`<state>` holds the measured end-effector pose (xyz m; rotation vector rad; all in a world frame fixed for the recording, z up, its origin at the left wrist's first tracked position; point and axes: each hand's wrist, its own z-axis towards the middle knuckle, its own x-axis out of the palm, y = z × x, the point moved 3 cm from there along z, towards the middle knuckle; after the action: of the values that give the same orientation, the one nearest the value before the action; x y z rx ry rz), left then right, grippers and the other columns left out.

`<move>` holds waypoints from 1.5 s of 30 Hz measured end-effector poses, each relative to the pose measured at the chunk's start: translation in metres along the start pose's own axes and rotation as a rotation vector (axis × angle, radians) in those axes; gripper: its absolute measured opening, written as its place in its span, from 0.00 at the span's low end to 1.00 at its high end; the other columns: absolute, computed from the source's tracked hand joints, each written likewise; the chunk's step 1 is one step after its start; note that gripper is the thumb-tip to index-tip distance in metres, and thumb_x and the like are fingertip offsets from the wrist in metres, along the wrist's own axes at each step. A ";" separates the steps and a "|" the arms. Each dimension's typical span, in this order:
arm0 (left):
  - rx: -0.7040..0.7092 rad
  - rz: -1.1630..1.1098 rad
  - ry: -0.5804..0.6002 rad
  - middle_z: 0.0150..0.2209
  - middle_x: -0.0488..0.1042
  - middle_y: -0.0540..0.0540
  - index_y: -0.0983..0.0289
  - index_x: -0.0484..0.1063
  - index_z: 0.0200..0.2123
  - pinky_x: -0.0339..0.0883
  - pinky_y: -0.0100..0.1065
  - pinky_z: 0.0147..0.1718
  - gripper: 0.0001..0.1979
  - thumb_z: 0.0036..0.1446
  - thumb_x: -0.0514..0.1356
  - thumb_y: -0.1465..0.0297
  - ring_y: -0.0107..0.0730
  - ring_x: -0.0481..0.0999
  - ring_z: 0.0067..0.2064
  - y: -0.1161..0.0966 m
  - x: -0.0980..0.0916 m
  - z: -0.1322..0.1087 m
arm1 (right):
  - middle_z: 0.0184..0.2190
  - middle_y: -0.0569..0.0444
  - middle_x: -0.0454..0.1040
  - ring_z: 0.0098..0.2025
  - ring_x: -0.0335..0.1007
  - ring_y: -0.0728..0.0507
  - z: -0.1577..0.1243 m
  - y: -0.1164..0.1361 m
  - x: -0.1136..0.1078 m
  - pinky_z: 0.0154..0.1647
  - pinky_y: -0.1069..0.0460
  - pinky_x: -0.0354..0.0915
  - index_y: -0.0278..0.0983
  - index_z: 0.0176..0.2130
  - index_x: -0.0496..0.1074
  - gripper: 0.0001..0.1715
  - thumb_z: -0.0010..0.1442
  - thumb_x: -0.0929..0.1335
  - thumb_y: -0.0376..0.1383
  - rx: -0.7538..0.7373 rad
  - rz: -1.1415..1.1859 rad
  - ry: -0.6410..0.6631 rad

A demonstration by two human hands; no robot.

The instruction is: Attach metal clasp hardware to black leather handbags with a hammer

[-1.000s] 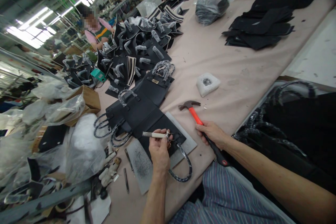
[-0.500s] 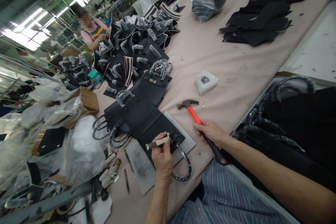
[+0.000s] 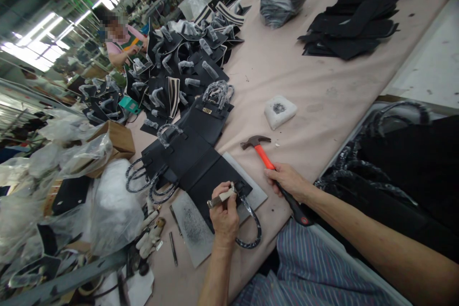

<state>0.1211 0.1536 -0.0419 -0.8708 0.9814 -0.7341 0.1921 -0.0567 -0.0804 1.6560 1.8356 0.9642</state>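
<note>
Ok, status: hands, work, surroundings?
Left hand grips pale metal tool over flat black bag. Right hand holds orange-black claw hammer. Plastic-wrapped looped handle beside left hand.

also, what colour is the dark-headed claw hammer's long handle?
Its long handle is red-orange above the right hand, black below; see head view.

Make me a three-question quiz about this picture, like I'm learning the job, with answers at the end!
1. Which hand grips the claw hammer with the orange-red and black handle?
2. True or false: the white block with a dark-smudged top touches the hammer.
3. Fill in: The left hand holds a slim, pale tool with a metallic end; nearby, a black looped bag handle is wrapped in clear ____.

Key: 1. right hand; 2. false; 3. plastic.
</note>
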 end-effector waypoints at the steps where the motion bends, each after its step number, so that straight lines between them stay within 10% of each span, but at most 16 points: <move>1: 0.002 0.001 0.002 0.46 0.78 0.58 0.60 0.72 0.41 0.71 0.47 0.55 0.06 0.61 0.64 0.68 0.43 0.78 0.51 -0.001 0.000 0.000 | 0.14 0.63 0.64 0.12 0.57 0.52 -0.001 0.000 0.000 0.12 0.57 0.55 0.39 0.28 0.64 0.12 0.63 0.65 0.39 0.002 -0.002 0.001; 45: 0.135 0.216 -0.016 0.45 0.78 0.60 0.61 0.73 0.43 0.72 0.46 0.51 0.06 0.62 0.61 0.71 0.42 0.79 0.49 0.005 0.002 -0.004 | 0.18 0.62 0.67 0.14 0.61 0.52 0.007 -0.008 -0.002 0.12 0.57 0.57 0.38 0.31 0.64 0.10 0.62 0.66 0.40 -0.080 -0.027 0.008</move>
<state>0.1188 0.1530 -0.0487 -0.6410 0.9822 -0.6005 0.1923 -0.0572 -0.0911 1.5780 1.7956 1.0205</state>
